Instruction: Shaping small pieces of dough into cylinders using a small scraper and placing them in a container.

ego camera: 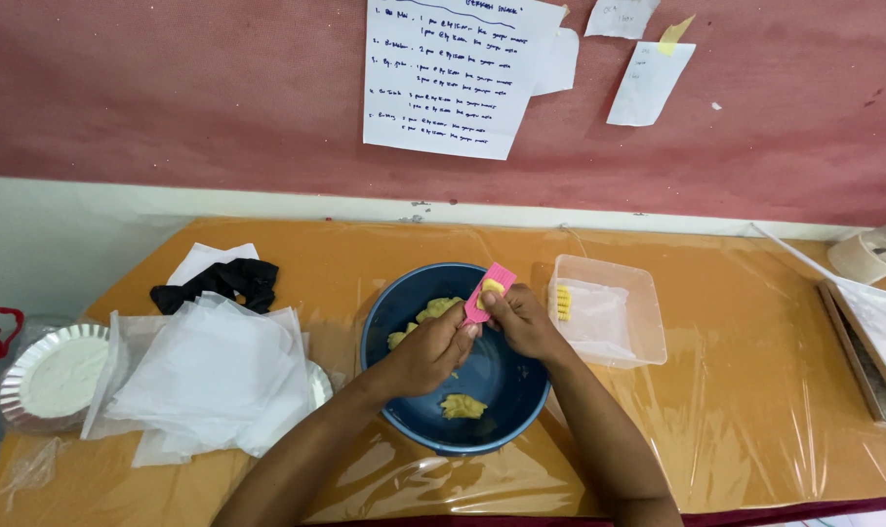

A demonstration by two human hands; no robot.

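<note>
Left hand pinched pink ridged mould over blue bowl; right hand, fingers curled, thumbed yellow dough onto it. Best pressed evenly & thin, w/ mould kept steady.

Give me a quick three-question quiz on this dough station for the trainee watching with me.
1. True or false: both hands work over the blue bowl.
2. What lies in the clear plastic container right of the bowl: A) a black glove, B) ridged yellow dough pieces, C) a roll of tape?
3. Fill in: a small lump of yellow dough sits on the ____ ridged board held between the hands.

Key:
1. True; the left hand and right hand meet above the bowl, which holds more dough.
2. B; the shaped pieces sit at its left end.
3. Pink.
</note>
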